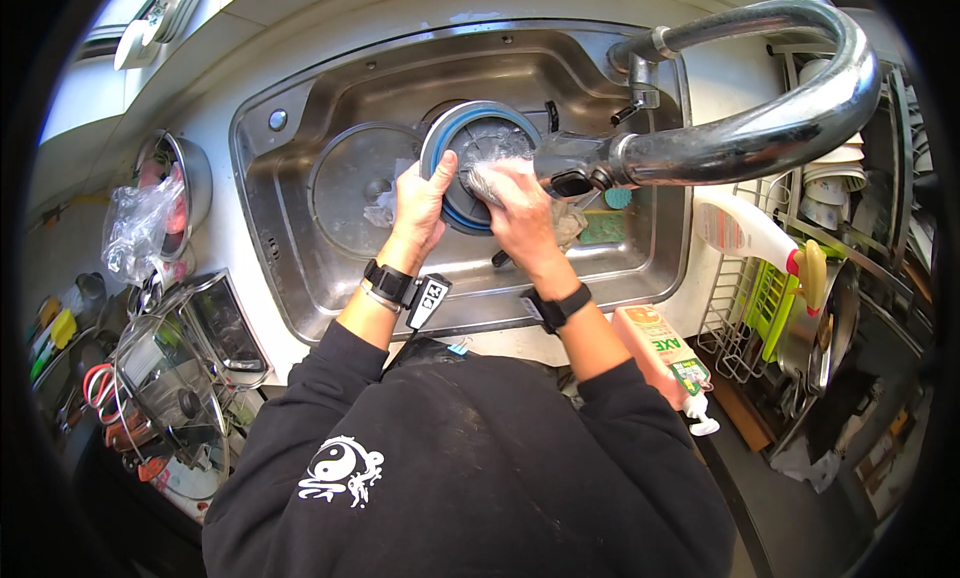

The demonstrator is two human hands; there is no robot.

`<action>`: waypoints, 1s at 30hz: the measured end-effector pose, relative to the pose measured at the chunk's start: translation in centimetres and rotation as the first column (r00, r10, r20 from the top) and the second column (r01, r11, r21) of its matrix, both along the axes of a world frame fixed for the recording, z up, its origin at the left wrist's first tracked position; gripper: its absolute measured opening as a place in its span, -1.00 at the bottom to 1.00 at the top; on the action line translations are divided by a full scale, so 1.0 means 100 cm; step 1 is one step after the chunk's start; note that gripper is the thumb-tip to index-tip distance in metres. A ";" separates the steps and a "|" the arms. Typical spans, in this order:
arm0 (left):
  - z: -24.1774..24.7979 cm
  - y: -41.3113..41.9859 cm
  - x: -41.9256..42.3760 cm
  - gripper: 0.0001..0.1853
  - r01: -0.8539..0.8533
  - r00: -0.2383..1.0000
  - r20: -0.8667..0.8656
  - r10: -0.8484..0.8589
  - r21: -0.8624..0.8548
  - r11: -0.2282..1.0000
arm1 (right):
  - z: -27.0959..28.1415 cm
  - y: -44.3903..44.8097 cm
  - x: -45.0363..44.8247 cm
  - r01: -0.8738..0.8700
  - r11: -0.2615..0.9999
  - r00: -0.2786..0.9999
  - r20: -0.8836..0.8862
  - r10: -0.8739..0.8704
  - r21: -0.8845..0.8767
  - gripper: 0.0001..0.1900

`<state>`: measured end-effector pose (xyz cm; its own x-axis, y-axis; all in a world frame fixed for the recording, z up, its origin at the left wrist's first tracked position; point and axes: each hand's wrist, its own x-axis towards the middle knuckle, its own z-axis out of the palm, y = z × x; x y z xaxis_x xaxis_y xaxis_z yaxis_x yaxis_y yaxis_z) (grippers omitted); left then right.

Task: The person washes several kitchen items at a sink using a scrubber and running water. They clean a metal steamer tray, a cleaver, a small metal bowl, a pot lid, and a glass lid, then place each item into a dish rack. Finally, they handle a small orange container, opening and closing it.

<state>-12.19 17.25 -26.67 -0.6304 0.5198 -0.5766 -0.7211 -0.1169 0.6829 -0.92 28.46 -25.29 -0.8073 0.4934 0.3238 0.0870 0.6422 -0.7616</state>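
My left hand (pixel 420 203) grips the left rim of a round, ribbed dark disc with a blue edge (pixel 465 128), possibly a lid, thumb on its face. Over the same disc, my right hand (pixel 521 210) presses what looks like a pale wet scrubber (pixel 487 179), partly hidden by fingers and splashing water. The pull-out faucet head (pixel 570 162) points at the disc from the right. Below lies the stainless steel sink (pixel 420 75). A clear round lid (pixel 352 150) rests in it on the left, with crumpled whitish material (pixel 381 209) near my left hand.
Right of my hands, the sink holds a brownish cloth (pixel 571 225), a green scouring pad (pixel 604 228) and a teal round scrubber (pixel 618 198). The faucet's hose (pixel 832 105) arches over the right side. An AXE detergent bottle (pixel 652 345), spray bottle (pixel 742 225) and metal bowl (pixel 196 180) flank the sink.
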 end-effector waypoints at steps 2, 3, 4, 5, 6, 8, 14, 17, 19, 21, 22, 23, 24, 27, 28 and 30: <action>0.001 -0.003 -0.004 -0.68 -0.042 0.998 -0.049 0.040 -0.039 0.998 | -0.003 0.003 0.018 -0.024 0.999 0.979 0.201 0.029 -0.025 -0.62; 0.001 -0.004 -0.006 -0.68 -0.009 0.997 -0.076 0.006 -0.034 0.999 | -0.006 0.006 0.026 0.030 0.999 0.985 0.172 -0.033 0.017 -0.60; 0.002 -0.003 -0.005 -0.68 -0.003 0.994 -0.106 -0.001 -0.043 0.999 | -0.011 0.003 0.028 0.092 0.995 0.969 0.234 -0.083 -0.029 -0.57; 0.003 -0.001 -0.005 -0.69 0.013 0.992 -0.122 -0.020 -0.057 0.998 | -0.014 0.003 0.029 0.022 0.999 0.979 0.202 -0.027 0.026 -0.57; 0.004 0.001 -0.005 -0.72 -0.009 0.992 -0.128 0.004 -0.033 0.999 | -0.018 0.001 0.028 0.020 0.998 0.985 0.172 -0.029 0.054 -0.56; 0.007 0.005 -0.006 -0.74 -0.004 0.975 -0.223 -0.009 -0.059 0.998 | -0.022 -0.002 0.021 -0.091 0.986 0.981 0.182 0.065 0.141 -0.57; 0.016 0.010 -0.011 -0.75 0.035 0.952 -0.296 -0.073 -0.129 0.991 | -0.015 -0.004 0.007 -0.123 0.969 0.970 0.232 0.072 0.214 -0.62; 0.017 0.014 -0.013 -0.76 0.010 0.946 -0.323 -0.038 -0.089 0.996 | -0.012 -0.002 0.007 -0.072 0.966 0.977 0.211 0.019 0.249 -0.63; 0.017 0.017 -0.013 -0.79 0.015 0.939 -0.342 -0.038 -0.069 0.998 | -0.014 -0.002 0.007 0.083 0.977 0.958 0.255 -0.132 0.194 -0.62; 0.016 0.023 -0.015 -0.80 -0.005 0.935 -0.354 -0.004 -0.023 1.000 | -0.017 0.000 0.007 -0.004 0.984 0.984 0.176 -0.028 0.180 -0.59; 0.016 0.025 -0.016 -0.80 -0.003 0.938 -0.347 -0.006 -0.027 1.000 | -0.019 0.001 0.008 -0.014 0.984 0.986 0.166 -0.016 0.177 -0.57; 0.016 0.026 -0.016 -0.80 -0.007 0.945 -0.327 -0.008 -0.045 0.999 | -0.020 0.003 0.008 -0.054 0.976 0.984 0.179 0.016 0.210 -0.55; 0.015 0.027 -0.016 -0.80 0.003 0.949 -0.313 -0.016 -0.043 0.999 | -0.020 0.004 0.008 0.050 0.967 0.988 0.130 -0.085 0.251 -0.52; 0.013 0.027 -0.012 -0.79 -0.045 0.972 -0.231 0.041 -0.012 0.999 | -0.018 0.003 0.011 0.315 0.938 0.905 0.252 -0.343 0.145 -0.51; 0.012 0.026 -0.010 -0.79 -0.072 0.979 -0.189 0.069 -0.005 0.997 | -0.017 0.000 0.011 0.372 0.928 0.895 0.269 -0.355 -0.013 -0.57; 0.008 0.024 -0.007 -0.77 -0.070 0.986 -0.152 0.070 0.006 0.998 | -0.015 -0.006 0.012 0.055 0.993 0.965 0.251 -0.079 0.101 -0.63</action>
